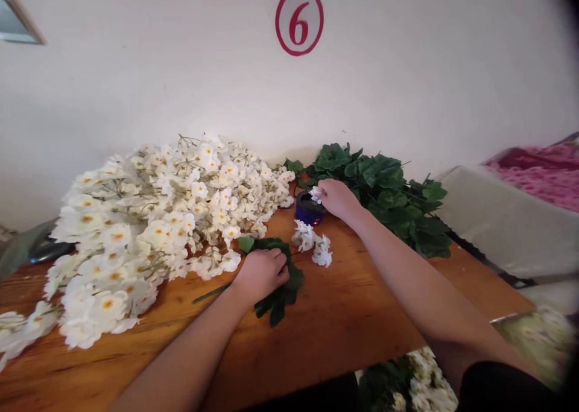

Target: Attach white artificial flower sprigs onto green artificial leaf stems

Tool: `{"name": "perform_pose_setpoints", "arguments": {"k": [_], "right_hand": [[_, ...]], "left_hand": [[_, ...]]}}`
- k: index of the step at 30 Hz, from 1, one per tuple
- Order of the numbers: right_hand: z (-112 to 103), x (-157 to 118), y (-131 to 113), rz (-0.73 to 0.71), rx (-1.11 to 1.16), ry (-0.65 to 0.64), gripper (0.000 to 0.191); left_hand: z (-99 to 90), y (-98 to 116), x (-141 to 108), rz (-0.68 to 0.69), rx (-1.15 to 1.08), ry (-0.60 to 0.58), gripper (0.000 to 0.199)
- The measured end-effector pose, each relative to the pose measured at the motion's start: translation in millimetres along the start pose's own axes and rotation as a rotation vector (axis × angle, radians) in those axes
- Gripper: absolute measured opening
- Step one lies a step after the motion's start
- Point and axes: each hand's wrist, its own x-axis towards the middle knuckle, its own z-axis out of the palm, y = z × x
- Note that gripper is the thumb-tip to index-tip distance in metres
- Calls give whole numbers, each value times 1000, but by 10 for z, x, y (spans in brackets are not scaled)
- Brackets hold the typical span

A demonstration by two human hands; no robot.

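My left hand (pixel 263 274) is closed around a bunch of green leaves (pixel 275 306), whose stem points left over the wooden table (pixel 344 315). Above a small blue pot (pixel 307 211) with a dark top and a red light, my right hand (pixel 335 198) pinches a small white flower sprig (pixel 315 195). The sprig is at the pot's rim; whether it touches the inside is hidden. Two white flower clusters (pixel 312 243) lie on the table between the pot and the leaf bunch.
A large heap of white flowers (pixel 181 201) covers the table's left side. Green leaves (pixel 389 195) are piled at the back right. Beyond the right edge are a pale sack (pixel 497 219) and pink material (pixel 543 174). More white flowers (pixel 429 382) lie below the front edge.
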Motion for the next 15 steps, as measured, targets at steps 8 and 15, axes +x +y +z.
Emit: {"name": "perform_pose_setpoints", "arguments": {"k": [8, 15], "right_hand": [[78, -31, 35, 31, 14, 25, 13], [-7, -67, 66, 82, 38, 124, 18]], "left_hand": [[38, -57, -5, 118, -11, 74, 19], [32, -56, -30, 124, -15, 76, 15]]}}
